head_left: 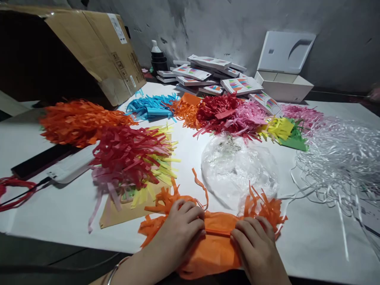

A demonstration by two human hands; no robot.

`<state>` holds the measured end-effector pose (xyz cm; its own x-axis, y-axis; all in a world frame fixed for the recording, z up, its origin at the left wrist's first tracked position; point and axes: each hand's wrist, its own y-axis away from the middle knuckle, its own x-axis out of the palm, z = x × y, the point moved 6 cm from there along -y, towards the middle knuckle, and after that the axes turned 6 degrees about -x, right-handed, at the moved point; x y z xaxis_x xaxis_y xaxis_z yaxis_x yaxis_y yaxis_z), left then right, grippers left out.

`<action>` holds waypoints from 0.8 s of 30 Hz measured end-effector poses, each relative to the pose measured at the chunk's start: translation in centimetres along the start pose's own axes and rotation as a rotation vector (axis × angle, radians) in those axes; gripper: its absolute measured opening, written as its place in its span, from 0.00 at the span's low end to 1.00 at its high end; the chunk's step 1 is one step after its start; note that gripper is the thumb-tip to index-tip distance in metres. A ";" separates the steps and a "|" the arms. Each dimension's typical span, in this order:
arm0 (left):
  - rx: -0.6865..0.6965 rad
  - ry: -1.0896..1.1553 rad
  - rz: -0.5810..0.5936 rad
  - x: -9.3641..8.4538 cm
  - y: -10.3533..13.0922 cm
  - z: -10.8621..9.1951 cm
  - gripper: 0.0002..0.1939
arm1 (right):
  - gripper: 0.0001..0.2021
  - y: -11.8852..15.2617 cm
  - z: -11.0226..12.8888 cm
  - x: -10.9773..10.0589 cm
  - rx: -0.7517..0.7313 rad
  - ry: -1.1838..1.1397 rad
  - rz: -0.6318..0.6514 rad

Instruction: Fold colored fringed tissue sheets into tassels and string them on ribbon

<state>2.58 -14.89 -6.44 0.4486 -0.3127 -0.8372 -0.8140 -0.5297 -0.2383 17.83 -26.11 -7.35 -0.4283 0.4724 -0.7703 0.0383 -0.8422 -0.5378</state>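
Observation:
Orange tissue paper [212, 253] lies at the table's front edge, its middle rolled or folded and both ends cut into fringe. My left hand [187, 225] has its fingers curled over the left part of the fold. On the right part, my right hand [252, 237] grips the same fold, fingers bent over it. The fingertips and thumbs are partly hidden under the hands. Just beyond the left hand, a thin twisted orange strip [200, 184] rests on the table. A clear plastic bag [240, 170] lies crumpled beyond the paper.
Red fringed paper [127, 154] and orange fringe [83, 120] lie left, beside a white power strip [74, 164]. White ribbon strands [341, 158] spread at right. Behind are flat boxes [204, 73], a cardboard carton [97, 51] and an open white box [283, 85].

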 end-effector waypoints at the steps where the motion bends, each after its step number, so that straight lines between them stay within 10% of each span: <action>1: -0.014 -0.014 0.005 0.0 -0.1 -0.1 0.08 | 0.14 -0.1 0.1 0.1 0.026 0.001 -0.011; 7: -0.135 -0.216 0.054 0.4 -0.8 -0.6 0.05 | 0.11 -0.7 0.2 0.4 0.175 0.041 -0.033; 15: 0.218 -0.438 0.096 2.3 -1.3 -2.2 0.08 | 0.19 -1.2 2.0 0.7 -0.083 0.091 -0.048; 24: 0.298 -0.123 0.082 1.1 -0.7 -4.0 0.07 | 0.19 -2.7 1.8 0.9 -0.064 0.081 -0.121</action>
<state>5.09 -18.04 -5.24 0.3438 -0.2373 -0.9086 -0.9258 -0.2474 -0.2857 15.72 -23.88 -6.00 -0.3588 0.5913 -0.7222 0.0491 -0.7607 -0.6473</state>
